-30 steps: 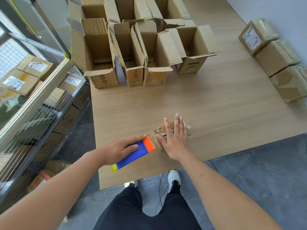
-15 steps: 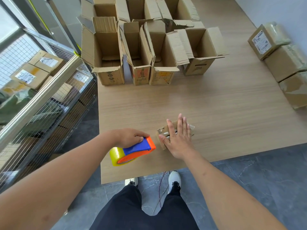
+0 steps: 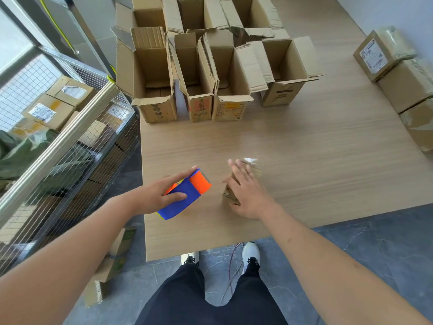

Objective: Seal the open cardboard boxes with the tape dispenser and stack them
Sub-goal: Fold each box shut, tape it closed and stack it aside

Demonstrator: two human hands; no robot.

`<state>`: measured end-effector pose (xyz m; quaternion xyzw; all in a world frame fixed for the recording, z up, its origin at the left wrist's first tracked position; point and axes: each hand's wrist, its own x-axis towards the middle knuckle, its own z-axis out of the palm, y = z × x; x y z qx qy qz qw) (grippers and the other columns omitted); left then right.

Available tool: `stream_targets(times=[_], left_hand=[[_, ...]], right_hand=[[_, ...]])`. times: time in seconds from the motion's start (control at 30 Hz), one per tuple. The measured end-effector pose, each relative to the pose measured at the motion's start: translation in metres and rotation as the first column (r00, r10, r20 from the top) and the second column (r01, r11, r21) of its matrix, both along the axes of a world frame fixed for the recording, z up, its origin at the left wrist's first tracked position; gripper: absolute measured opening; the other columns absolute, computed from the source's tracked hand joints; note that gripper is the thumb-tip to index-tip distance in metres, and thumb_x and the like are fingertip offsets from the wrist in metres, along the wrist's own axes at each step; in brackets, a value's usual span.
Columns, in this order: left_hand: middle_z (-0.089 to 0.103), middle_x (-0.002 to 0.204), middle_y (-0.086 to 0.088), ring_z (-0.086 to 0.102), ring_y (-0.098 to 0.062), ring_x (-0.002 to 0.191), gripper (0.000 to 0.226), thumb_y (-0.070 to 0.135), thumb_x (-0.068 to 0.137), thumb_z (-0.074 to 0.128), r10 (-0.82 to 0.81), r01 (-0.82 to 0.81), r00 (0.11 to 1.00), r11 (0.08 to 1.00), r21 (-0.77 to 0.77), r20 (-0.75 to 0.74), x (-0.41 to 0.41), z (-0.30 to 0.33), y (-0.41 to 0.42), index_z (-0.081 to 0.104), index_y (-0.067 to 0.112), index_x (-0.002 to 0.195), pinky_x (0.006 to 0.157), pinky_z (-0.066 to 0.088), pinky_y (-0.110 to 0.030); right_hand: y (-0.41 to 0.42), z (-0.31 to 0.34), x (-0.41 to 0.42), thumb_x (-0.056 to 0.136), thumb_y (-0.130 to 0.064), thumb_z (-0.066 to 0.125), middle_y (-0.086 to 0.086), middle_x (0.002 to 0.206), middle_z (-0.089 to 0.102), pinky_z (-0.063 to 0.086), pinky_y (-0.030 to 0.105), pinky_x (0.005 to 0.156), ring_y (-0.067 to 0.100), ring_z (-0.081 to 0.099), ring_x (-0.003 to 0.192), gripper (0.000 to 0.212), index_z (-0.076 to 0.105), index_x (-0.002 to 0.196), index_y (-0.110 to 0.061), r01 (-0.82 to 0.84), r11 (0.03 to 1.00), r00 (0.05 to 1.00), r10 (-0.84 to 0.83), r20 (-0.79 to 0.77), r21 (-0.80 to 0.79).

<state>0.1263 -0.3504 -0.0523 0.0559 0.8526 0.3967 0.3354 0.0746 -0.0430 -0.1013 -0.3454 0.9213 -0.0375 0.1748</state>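
My left hand point(image 3: 159, 194) grips a blue and orange tape dispenser point(image 3: 187, 193) low over the near left part of the wooden table point(image 3: 304, 160). To its right my right hand point(image 3: 248, 193) lies on a small cardboard box point(image 3: 230, 195) with its fingers stretched over the top; the hand is blurred and hides most of the box. Several open cardboard boxes point(image 3: 152, 76) with raised flaps stand in rows at the far side of the table.
Sealed, taped boxes point(image 3: 403, 83) sit in a pile at the table's right edge. A wire-mesh cart point(image 3: 58, 137) with labelled parcels stands left of the table. A flattened carton point(image 3: 112, 261) lies on the floor by the near left corner. My feet are under the front edge.
My left hand has lifted the dispenser and turned it, carrying it away from the small box. My right hand stays on the small box, which now looks tipped.
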Motion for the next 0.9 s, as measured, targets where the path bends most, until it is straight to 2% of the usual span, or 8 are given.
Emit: stream_targets(times=[0.1, 0.17, 0.3, 0.53, 0.6, 0.7, 0.8, 0.9], left_hand=[[0.060, 0.126, 0.001, 0.059, -0.023, 0.106, 0.082, 0.030, 0.098, 0.068, 0.131, -0.125, 0.990, 0.987, 0.097, -0.057, 0.008, 0.003, -0.005, 0.017, 0.066, 0.152, 0.104, 0.048, -0.050], [0.057, 0.132, 0.003, 0.056, -0.021, 0.115, 0.090, 0.022, 0.094, 0.074, 0.168, -0.156, 0.980, 0.981, 0.119, -0.103, 0.013, 0.006, -0.005, 0.020, 0.062, 0.153, 0.109, 0.045, -0.048], [0.049, 0.136, 0.020, 0.047, -0.009, 0.129, 0.093, 0.013, 0.093, 0.075, 0.146, -0.122, 0.969, 0.984, 0.129, -0.201, 0.014, 0.010, 0.004, 0.023, 0.059, 0.154, 0.110, 0.039, -0.042], [0.047, 0.133, 0.013, 0.046, -0.019, 0.129, 0.091, 0.010, 0.092, 0.075, 0.138, -0.108, 0.924, 0.989, 0.103, -0.356, 0.019, 0.011, 0.024, 0.027, 0.053, 0.156, 0.106, 0.038, -0.034], [0.046, 0.136, 0.013, 0.045, -0.019, 0.132, 0.092, 0.009, 0.092, 0.076, 0.144, -0.116, 0.917, 0.989, 0.097, -0.373, 0.021, 0.011, 0.028, 0.027, 0.052, 0.156, 0.106, 0.037, -0.030], [0.046, 0.139, 0.014, 0.043, -0.017, 0.135, 0.093, 0.008, 0.090, 0.077, 0.166, -0.140, 0.902, 0.986, 0.094, -0.398, 0.022, 0.013, 0.033, 0.028, 0.052, 0.156, 0.105, 0.035, -0.027], [0.046, 0.141, 0.017, 0.043, -0.015, 0.137, 0.094, 0.007, 0.089, 0.077, 0.182, -0.150, 0.895, 0.983, 0.110, -0.406, 0.022, 0.018, 0.040, 0.028, 0.052, 0.156, 0.104, 0.035, -0.024], [0.046, 0.141, 0.018, 0.043, -0.013, 0.137, 0.095, 0.005, 0.089, 0.077, 0.198, -0.161, 0.887, 0.979, 0.123, -0.416, 0.023, 0.026, 0.047, 0.029, 0.051, 0.156, 0.104, 0.036, -0.020]], right_hand=[[-0.002, 0.009, -0.009, 0.074, -0.030, 0.087, 0.005, 0.170, -0.018, -0.003, 0.042, 0.128, 0.027, -0.019, 0.155, 0.111, 0.016, 0.159, -0.036, -0.209, 0.977, 0.978, 0.209, 0.022, -0.034], [-0.002, 0.013, -0.005, 0.066, -0.050, 0.089, 0.006, 0.168, -0.023, -0.003, 0.043, 0.127, 0.028, -0.022, 0.155, 0.130, 0.000, 0.160, -0.041, -0.136, 0.988, 0.991, 0.136, -0.006, -0.071], [0.002, 0.016, 0.006, 0.083, -0.063, 0.072, 0.011, 0.170, -0.011, 0.014, 0.049, 0.126, 0.029, -0.009, 0.157, 0.110, 0.008, 0.163, -0.022, 0.145, 0.989, 0.989, -0.144, 0.016, -0.044], [0.004, 0.014, -0.015, 0.087, -0.040, 0.079, 0.001, 0.172, -0.004, 0.012, 0.037, 0.127, 0.019, -0.006, 0.158, 0.094, 0.025, 0.161, -0.021, 0.116, 0.971, 0.969, -0.065, 0.238, -0.208], [0.005, 0.024, -0.017, 0.088, -0.037, 0.079, 0.003, 0.169, 0.017, 0.022, 0.034, 0.125, 0.018, 0.012, 0.157, 0.074, 0.047, 0.152, -0.020, 0.217, 0.904, 0.950, -0.110, 0.292, -0.368], [0.001, 0.042, -0.012, 0.096, -0.020, 0.070, 0.003, 0.136, 0.063, 0.043, 0.038, 0.111, 0.015, 0.057, 0.127, 0.026, 0.074, 0.122, -0.015, 0.451, 0.614, 0.879, -0.182, 0.440, -0.647], [-0.003, 0.065, -0.005, 0.095, -0.021, 0.072, 0.011, 0.099, 0.077, 0.053, 0.053, 0.090, 0.026, 0.071, 0.092, 0.015, 0.079, 0.107, -0.014, 0.637, 0.462, 0.725, -0.087, 0.683, -0.617], [-0.001, 0.079, -0.006, 0.090, -0.020, 0.078, 0.025, 0.095, 0.075, 0.053, 0.059, 0.089, 0.027, 0.068, 0.085, 0.016, 0.079, 0.106, -0.015, 0.705, 0.430, 0.631, -0.016, 0.776, -0.564]])
